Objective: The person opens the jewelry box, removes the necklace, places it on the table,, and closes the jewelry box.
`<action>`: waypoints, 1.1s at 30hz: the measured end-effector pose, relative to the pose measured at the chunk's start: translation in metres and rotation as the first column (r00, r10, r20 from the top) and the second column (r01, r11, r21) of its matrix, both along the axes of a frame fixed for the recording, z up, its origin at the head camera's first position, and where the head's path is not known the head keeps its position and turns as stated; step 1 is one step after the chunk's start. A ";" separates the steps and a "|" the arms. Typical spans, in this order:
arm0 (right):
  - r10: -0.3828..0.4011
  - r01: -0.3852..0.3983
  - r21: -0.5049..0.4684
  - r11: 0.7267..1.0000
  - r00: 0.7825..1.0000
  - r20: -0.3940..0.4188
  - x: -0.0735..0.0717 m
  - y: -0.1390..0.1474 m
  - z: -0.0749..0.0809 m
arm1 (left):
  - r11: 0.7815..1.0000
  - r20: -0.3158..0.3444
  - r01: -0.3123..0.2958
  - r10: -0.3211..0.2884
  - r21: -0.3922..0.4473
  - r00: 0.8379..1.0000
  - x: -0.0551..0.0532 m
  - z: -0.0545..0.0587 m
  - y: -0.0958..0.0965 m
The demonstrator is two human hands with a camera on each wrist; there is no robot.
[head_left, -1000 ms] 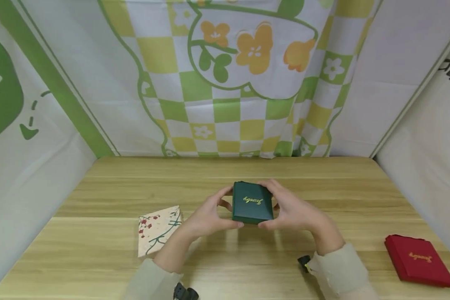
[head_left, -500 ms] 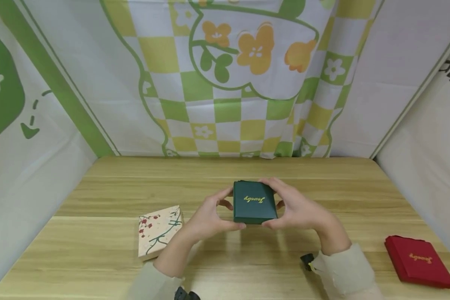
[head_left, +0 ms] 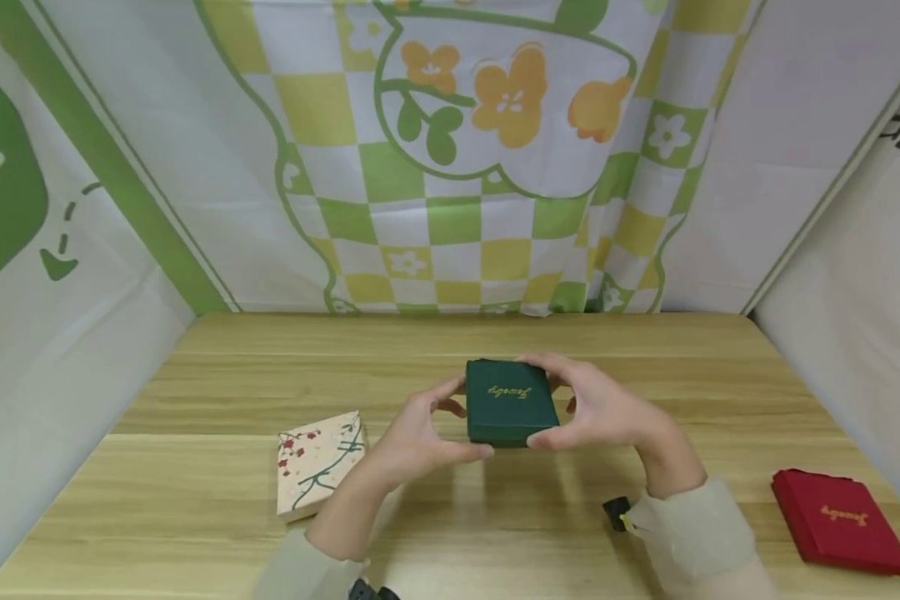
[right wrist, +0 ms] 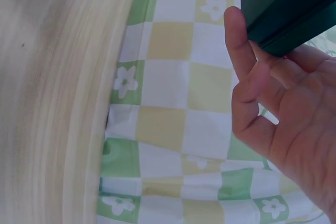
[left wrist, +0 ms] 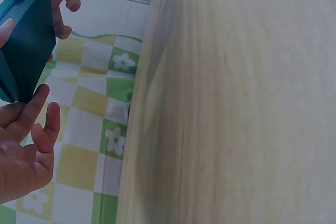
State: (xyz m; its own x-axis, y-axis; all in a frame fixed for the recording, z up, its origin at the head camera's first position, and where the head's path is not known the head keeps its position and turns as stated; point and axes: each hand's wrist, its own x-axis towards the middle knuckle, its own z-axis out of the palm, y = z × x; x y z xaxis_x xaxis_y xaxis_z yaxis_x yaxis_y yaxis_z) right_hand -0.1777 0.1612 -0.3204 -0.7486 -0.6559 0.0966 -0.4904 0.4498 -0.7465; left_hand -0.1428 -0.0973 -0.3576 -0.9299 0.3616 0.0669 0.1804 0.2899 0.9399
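A dark green jewelry box [head_left: 510, 404] with gold lettering on its lid is held above the wooden table between both hands. The left hand [head_left: 420, 437] grips its left side, thumb at the near edge and fingers toward the far edge. On the other side, the right hand [head_left: 603, 408] pinches the box at its right corners, thumb in front and index finger behind. The left wrist view shows the green box [left wrist: 29, 35] raised off the table, its lid closed. In the right wrist view, the box [right wrist: 283, 9] meets the right hand's fingers, the lower ones loosely bent.
On the table [head_left: 255, 367], left of the hands, lies a cream box [head_left: 317, 462] printed with red blossoms. A red jewelry box [head_left: 840, 521] rests near the right edge. A checkered curtain [head_left: 450, 225] hangs behind the table's far edge.
The right hand has shifted slightly rightward along the green box. The box has turned and tilted a little, with its right side moving outward. The left hand has barely moved.
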 end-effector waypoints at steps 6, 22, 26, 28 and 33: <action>0.053 -0.040 -0.087 0.995 0.986 0.156 -0.005 -0.001 -0.002 | 0.999 0.052 -0.018 0.016 0.034 0.999 -0.003 -0.004 0.000; 0.148 -0.140 -0.055 0.989 0.967 0.208 -0.027 0.001 0.008 | 0.996 0.019 -0.014 0.012 0.084 1.000 -0.007 -0.007 0.002; 0.168 -0.165 -0.033 0.986 0.961 0.222 -0.034 0.000 0.013 | 0.996 0.015 -0.029 0.028 0.080 1.000 -0.006 -0.006 0.001; 0.171 -0.166 -0.043 0.985 0.955 0.242 -0.034 -0.001 0.016 | 0.995 0.026 -0.034 0.032 0.089 0.999 -0.005 -0.005 0.000; 0.173 -0.158 -0.077 0.984 0.950 0.262 -0.031 -0.004 0.016 | 0.994 0.039 -0.058 0.055 0.091 0.998 -0.006 -0.003 -0.001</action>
